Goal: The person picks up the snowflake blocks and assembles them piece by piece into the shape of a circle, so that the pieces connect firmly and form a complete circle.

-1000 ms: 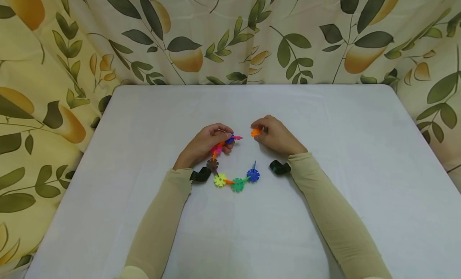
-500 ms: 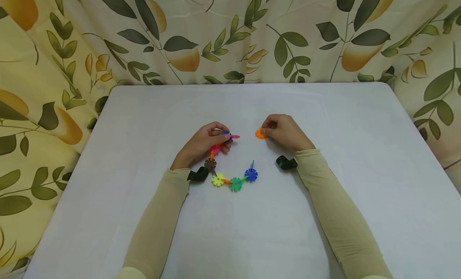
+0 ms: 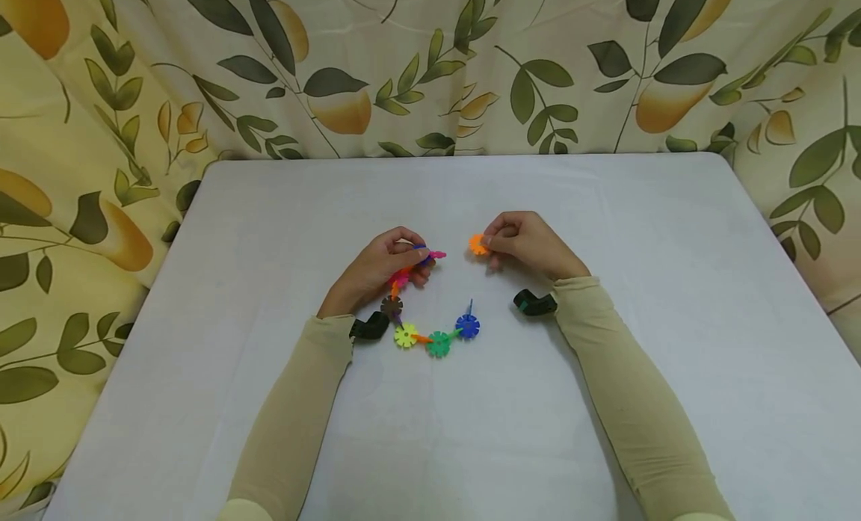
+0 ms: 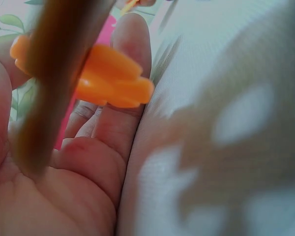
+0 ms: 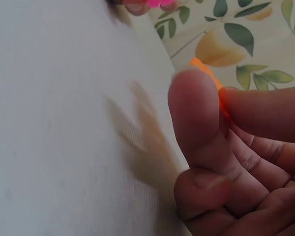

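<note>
A chain of notched plastic discs curves over the white table, with a brown disc (image 3: 392, 306), a yellow disc (image 3: 405, 335), a green disc (image 3: 439, 344) and a blue disc (image 3: 467, 327) in its lower part. My left hand (image 3: 380, 270) grips its upper end, pinching a dark blue disc between thumb and fingers; a pink disc (image 3: 437, 255) sticks out to the right of the fingertips. In the left wrist view an orange disc (image 4: 113, 78) of the chain lies across the fingers. My right hand (image 3: 531, 244) pinches a loose orange disc (image 3: 478, 244) by its edge, a short gap from the pink one.
A white-covered table (image 3: 572, 416) spreads beneath both arms. Behind it and at the sides hangs a leaf-and-fruit patterned curtain (image 3: 410, 57). Each wrist carries a black camera, such as the right one (image 3: 534, 303).
My right hand has moved right with the orange disc, then slightly back left, and the disc's face now shows more fully. My left hand and the chain stay nearly in place.
</note>
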